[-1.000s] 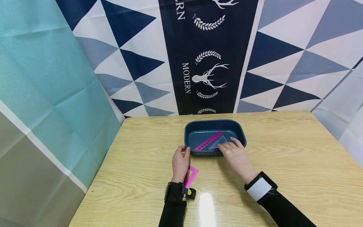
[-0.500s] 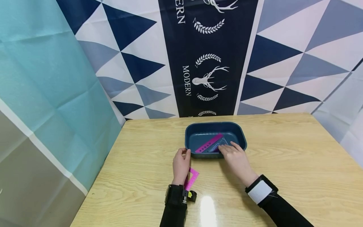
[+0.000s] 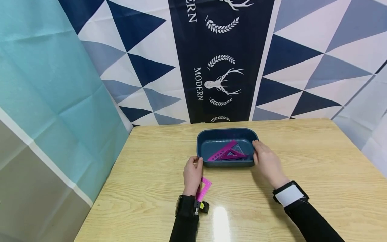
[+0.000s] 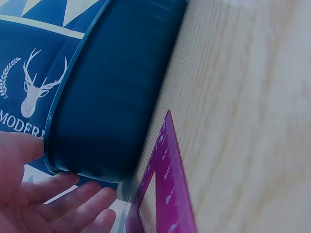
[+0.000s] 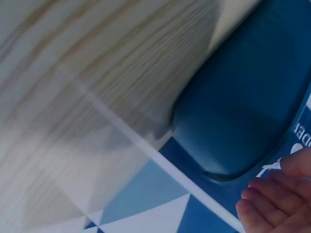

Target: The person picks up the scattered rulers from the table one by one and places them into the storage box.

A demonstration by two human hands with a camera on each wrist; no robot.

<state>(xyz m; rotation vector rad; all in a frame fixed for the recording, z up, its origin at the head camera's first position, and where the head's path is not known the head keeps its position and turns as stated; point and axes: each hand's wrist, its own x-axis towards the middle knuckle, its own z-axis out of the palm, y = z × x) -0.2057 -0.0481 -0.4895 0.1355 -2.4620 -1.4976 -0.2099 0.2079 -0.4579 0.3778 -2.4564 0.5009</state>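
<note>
A dark blue rectangular box (image 3: 225,163) with rounded corners stands on the table. In it lie a pink ruler (image 3: 221,151), a pink set square (image 3: 237,154) and a bluish clear set square (image 3: 238,148), overlapping. My left hand (image 3: 192,174) grips the box's left front corner, thumb at the rim and fingers along the outer wall. Around the right front corner, my right hand (image 3: 268,164) holds the box by its rim; in the right wrist view its fingers curl loosely beside the end wall. Another pink set square (image 4: 167,179) lies on the table, partly hidden under the left wrist.
The wooden table (image 3: 302,161) extends around the box on every side. A patterned curtain (image 3: 223,60) hangs behind its far edge, and a turquoise and grey curtain (image 3: 60,87) hangs at the left.
My right hand has left the inside of the box and moved right to its right end. The pink set square it covered now shows in the box. My left hand stays put.
</note>
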